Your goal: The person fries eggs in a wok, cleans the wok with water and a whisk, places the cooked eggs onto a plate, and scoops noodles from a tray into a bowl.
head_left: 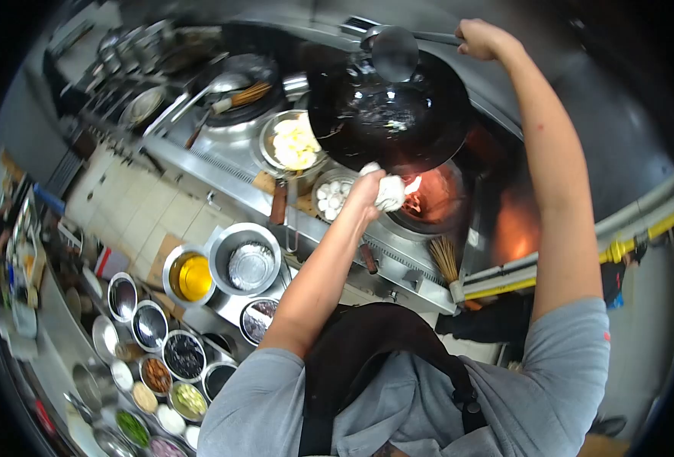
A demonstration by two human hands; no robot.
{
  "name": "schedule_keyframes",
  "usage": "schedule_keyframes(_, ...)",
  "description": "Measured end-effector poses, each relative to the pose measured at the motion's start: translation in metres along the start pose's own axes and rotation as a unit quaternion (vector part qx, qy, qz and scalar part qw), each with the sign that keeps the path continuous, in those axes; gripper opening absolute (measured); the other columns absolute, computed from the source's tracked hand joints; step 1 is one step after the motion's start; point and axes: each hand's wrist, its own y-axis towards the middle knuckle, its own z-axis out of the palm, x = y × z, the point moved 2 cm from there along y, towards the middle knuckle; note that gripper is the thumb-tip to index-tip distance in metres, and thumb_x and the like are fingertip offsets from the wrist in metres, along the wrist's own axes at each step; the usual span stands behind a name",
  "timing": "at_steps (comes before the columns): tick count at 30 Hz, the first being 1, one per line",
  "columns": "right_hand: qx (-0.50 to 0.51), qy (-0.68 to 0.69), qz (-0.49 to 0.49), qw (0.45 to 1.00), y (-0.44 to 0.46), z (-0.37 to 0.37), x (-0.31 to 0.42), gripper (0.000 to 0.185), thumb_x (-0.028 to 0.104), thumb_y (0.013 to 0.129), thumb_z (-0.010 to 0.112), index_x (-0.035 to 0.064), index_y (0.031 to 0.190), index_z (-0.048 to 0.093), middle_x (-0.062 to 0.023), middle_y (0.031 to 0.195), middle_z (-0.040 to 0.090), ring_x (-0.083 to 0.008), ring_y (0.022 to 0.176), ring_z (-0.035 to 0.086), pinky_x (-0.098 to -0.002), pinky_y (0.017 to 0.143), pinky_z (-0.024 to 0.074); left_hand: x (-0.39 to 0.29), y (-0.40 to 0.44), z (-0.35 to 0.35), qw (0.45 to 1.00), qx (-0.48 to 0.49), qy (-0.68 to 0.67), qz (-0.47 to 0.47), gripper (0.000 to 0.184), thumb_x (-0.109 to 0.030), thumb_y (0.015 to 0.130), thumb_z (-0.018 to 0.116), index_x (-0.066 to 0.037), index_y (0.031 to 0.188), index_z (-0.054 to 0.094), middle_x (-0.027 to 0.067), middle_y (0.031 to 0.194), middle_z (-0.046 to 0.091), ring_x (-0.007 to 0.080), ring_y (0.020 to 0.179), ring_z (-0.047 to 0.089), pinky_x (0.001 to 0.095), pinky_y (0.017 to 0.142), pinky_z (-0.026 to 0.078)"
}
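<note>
My left hand (366,192) is closed on a folded white cloth (390,195) at the near rim of a black wok (389,126). The wok is tilted up off the burner (443,199), where orange flames show below its edge. Its inside looks dark and glossy, with bright reflections. At the upper right, my right hand (486,39) is closed around the long handle of a ladle (395,55). The bowl of the ladle is over the far part of the wok. How the cloth meets the wok's rim is partly hidden by my fingers.
Left of the wok stand a bowl of pale yellow pieces (295,142) and a strainer of white balls (331,195). A second wok (249,72) holds a bamboo brush. Another brush (445,259) lies right. Pots and several ingredient bowls (184,355) stand lower left.
</note>
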Motion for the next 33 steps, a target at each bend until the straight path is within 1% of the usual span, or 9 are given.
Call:
schedule_keyframes(4, -0.087, 0.176, 0.177, 0.964, -0.126, 0.09, -0.007, 0.028, 0.022, 0.089, 0.067, -0.0006, 0.104, 0.068, -0.0276, 0.103, 0.066, -0.0431, 0.102, 0.063, -0.0486, 0.087, 0.0502, 0.043, -0.027, 0.004, 0.981, -0.12, 0.149, 0.042, 0.012, -0.008, 0.086, 0.055, 0.001, 0.088, 0.061, 0.0085, 0.074, 0.063, 0.0214, 0.059, 0.066, 0.0372, 0.051, 0.053)
schedule_keyframes(6, -0.152, 0.289, 0.216, 0.92, -0.187, 0.143, 0.006, 0.026, 0.022, 0.089, 0.065, -0.0022, 0.098, 0.065, -0.0266, 0.089, 0.066, -0.0449, 0.09, 0.063, -0.0492, 0.081, 0.0496, 0.076, -0.022, -0.005, 0.979, -0.116, 0.161, 0.038, 0.01, -0.006, 0.085, 0.055, 0.001, 0.088, 0.061, 0.0076, 0.073, 0.062, 0.0205, 0.057, 0.063, 0.0362, 0.049, 0.051)
schedule_keyframes(7, -0.189, 0.355, 0.226, 0.887, -0.217, 0.168, 0.016, 0.025, 0.024, 0.09, 0.065, -0.0012, 0.094, 0.064, -0.021, 0.07, 0.063, -0.0379, 0.067, 0.064, -0.0445, 0.065, 0.0509, 0.088, -0.023, -0.004, 0.98, -0.105, 0.164, 0.038, 0.009, -0.006, 0.084, 0.055, 0.001, 0.088, 0.06, 0.0075, 0.072, 0.061, 0.0203, 0.056, 0.063, 0.0359, 0.049, 0.05)
schedule_keyframes(9, -0.134, 0.572, 0.342, 0.734, -0.276, 0.195, 0.055, 0.028, 0.029, 0.095, 0.064, 0.0017, 0.09, 0.062, -0.0003, 0.052, 0.048, -0.0098, 0.039, 0.048, -0.0298, 0.038, 0.0363, 0.115, -0.009, -0.015, 0.977, -0.126, 0.169, 0.009, 0.009, -0.006, 0.084, 0.055, 0.0, 0.089, 0.059, 0.0074, 0.072, 0.061, 0.0204, 0.056, 0.062, 0.0363, 0.048, 0.05)
schedule_keyframes(14, -0.098, 0.712, 0.432, 0.544, -0.375, 0.269, 0.123, 0.02, 0.025, 0.094, 0.068, 0.0089, 0.094, 0.057, 0.0072, 0.052, 0.042, -0.0041, 0.035, 0.038, -0.0235, 0.03, 0.0276, 0.176, 0.027, -0.03, 0.981, -0.125, 0.143, -0.046, 0.015, -0.005, 0.081, 0.058, 0.005, 0.093, 0.06, 0.0096, 0.078, 0.062, 0.0227, 0.063, 0.065, 0.0379, 0.054, 0.051)
schedule_keyframes(19, -0.054, 0.79, 0.433, 0.431, -0.419, 0.319, 0.138, 0.015, 0.02, 0.098, 0.062, 0.0084, 0.095, 0.053, 0.0052, 0.054, 0.041, -0.0053, 0.035, 0.036, -0.0247, 0.03, 0.0272, 0.217, 0.065, -0.056, 0.972, -0.143, 0.156, -0.1, 0.02, -0.004, 0.084, 0.058, 0.006, 0.101, 0.058, 0.0127, 0.081, 0.064, 0.026, 0.064, 0.066, 0.0408, 0.053, 0.053)
schedule_keyframes(27, -0.008, 0.815, 0.359, 0.455, -0.314, 0.361, 0.11, 0.023, 0.028, 0.099, 0.059, 0.007, 0.096, 0.053, 0.0028, 0.057, 0.043, -0.0059, 0.036, 0.037, -0.0248, 0.03, 0.029, 0.233, 0.11, -0.079, 0.958, -0.19, 0.17, -0.131, 0.023, -0.007, 0.087, 0.057, 0.006, 0.106, 0.057, 0.0156, 0.084, 0.065, 0.0282, 0.065, 0.067, 0.0422, 0.055, 0.054)
schedule_keyframes(31, -0.008, 0.784, 0.285, 0.552, -0.199, 0.391, 0.111, 0.027, 0.031, 0.098, 0.06, 0.0048, 0.092, 0.057, 0.0007, 0.054, 0.045, -0.0094, 0.037, 0.044, -0.028, 0.03, 0.0318, 0.24, 0.135, -0.092, 0.957, -0.159, 0.217, -0.11, 0.027, -0.01, 0.088, 0.058, 0.008, 0.107, 0.056, 0.0153, 0.084, 0.065, 0.0295, 0.067, 0.067, 0.0441, 0.057, 0.054)
schedule_keyframes(33, 0.005, 0.729, 0.264, 0.631, -0.136, 0.402, 0.117, 0.031, 0.031, 0.096, 0.062, 0.0012, 0.091, 0.057, -0.0061, 0.056, 0.054, -0.019, 0.039, 0.054, -0.0347, 0.036, 0.0419, 0.235, 0.14, -0.085, 0.945, -0.205, 0.235, -0.1, 0.03, -0.012, 0.088, 0.059, 0.01, 0.109, 0.056, 0.0166, 0.088, 0.066, 0.0296, 0.068, 0.067, 0.0449, 0.059, 0.054)
